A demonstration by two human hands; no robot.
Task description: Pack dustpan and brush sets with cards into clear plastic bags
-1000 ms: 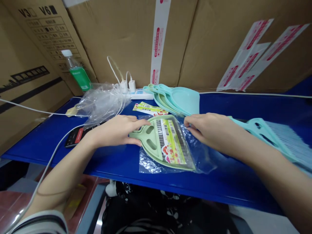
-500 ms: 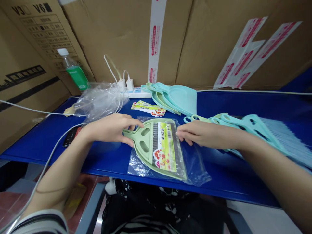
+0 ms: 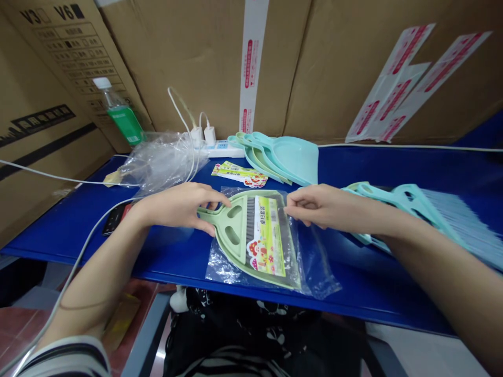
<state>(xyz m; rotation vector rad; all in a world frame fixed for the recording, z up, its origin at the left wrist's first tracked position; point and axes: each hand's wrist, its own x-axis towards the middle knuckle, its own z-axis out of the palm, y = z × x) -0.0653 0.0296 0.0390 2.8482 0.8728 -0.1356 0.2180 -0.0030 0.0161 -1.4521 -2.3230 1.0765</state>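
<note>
One clear plastic bag (image 3: 320,269) on the blue tabletop (image 3: 165,262) holds one pale-green plastic dustpan (image 3: 227,252), one pale-green, dark-bristled brush (image 3: 241,224) and one printed card (image 3: 271,235). The left hand (image 3: 186,207) pinches the protruding handle end; the right hand (image 3: 320,207) pinches the bag.

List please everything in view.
Dustpan set: one, green, front centre
Bag: one, clear, around set
Dustpans: several, blue and green, back
Brushes: several, mostly blue, right
Cards: several, yellow, behind set
Plastic: pile, clear, left
Phone: one, black, left
Bottle: one, green label, left
Power strip: one, white, back
Chargers: two, white, on strip
Cables: several, white, left and back
Cardboard: several, brown, behind
Tape: strips, white, cardboard
Table: one, blue, beneath
Left hand: one, at handle
Right hand: one, bag's edge
</note>
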